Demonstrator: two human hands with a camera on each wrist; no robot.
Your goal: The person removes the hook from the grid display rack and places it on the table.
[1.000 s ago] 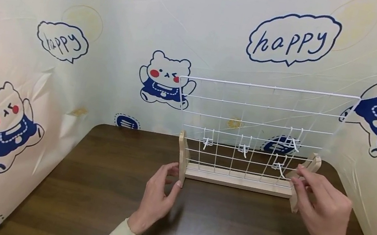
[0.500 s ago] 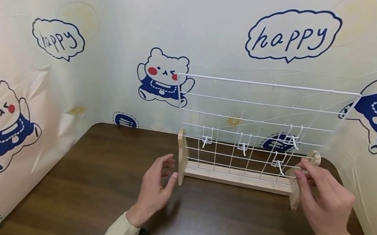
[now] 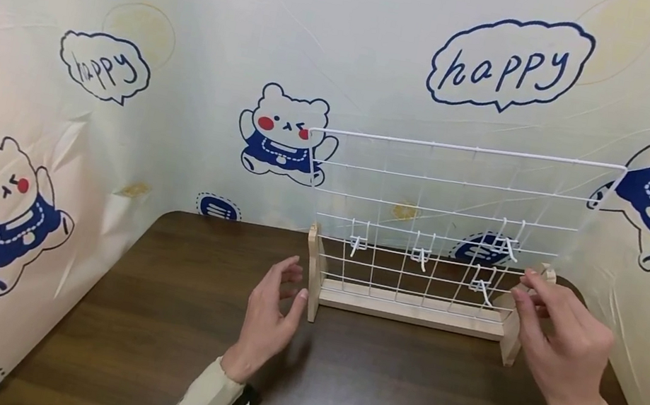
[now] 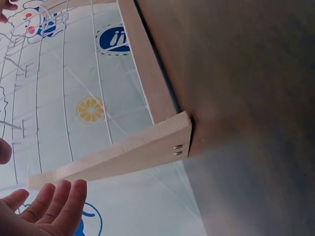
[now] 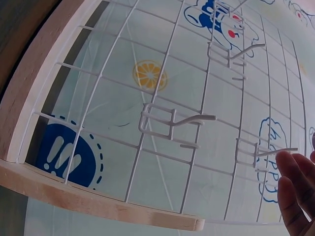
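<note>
A white wire grid rack (image 3: 466, 149) stands upright on a wooden base (image 3: 410, 313) with wooden side pieces. Several white wire hooks hang on its lower half, one of them a hook (image 3: 481, 286) at the lower right. My left hand (image 3: 269, 318) is beside the left side piece (image 3: 313, 272), fingers spread and apart from it, holding nothing. Near the right side piece (image 3: 511, 337) is my right hand (image 3: 566, 343), its fingers loosely bent with nothing visible in them. In the right wrist view its fingertips (image 5: 285, 162) overlap the end of an upper hook (image 5: 256, 153).
The rack rests on a dark brown wooden table (image 3: 146, 345). Behind and on both sides rises a pale curtain (image 3: 211, 33) printed with bears and "happy" bubbles. Black straps show at both sleeves.
My left hand has come off the left side piece and shifted slightly left. My right hand has drawn a little up and right, away from the lower right hook. The hooks stay in place.
</note>
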